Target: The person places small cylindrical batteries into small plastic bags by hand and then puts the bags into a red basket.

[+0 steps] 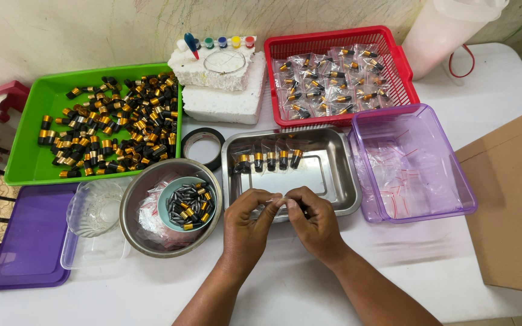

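- Hands meet at the near middle of the white table (285, 290): the left hand (246, 226) and right hand (316, 222) pinch a small clear plastic bag (278, 200) between thumbs and fingertips, fingers closed on its two ends (what is inside the bag cannot be told).
- At 12 o'clock from the hands, just beyond the bag, sits a steel tray (327, 181) holding a row of bagged black-and-gold caps (267, 160) along its far side.
- At 9 o'clock, a steel bowl (135, 223) holds a small teal cup of dark bullet-shaped pieces (187, 208) on loose bags.
- At 10 o'clock, a green tray (31, 163) is heaped with loose black-and-gold caps (116, 130).
- At 1 o'clock, a red basket (397, 60) carries filled bags (333, 81).
- At 3 o'clock, a purple bin (466, 199) holds empty clear bags (406, 175).
- At 12 o'clock, further back, white foam blocks (225, 96) bear small paint pots (225, 42), with a roll of black tape (203, 145) just in front.
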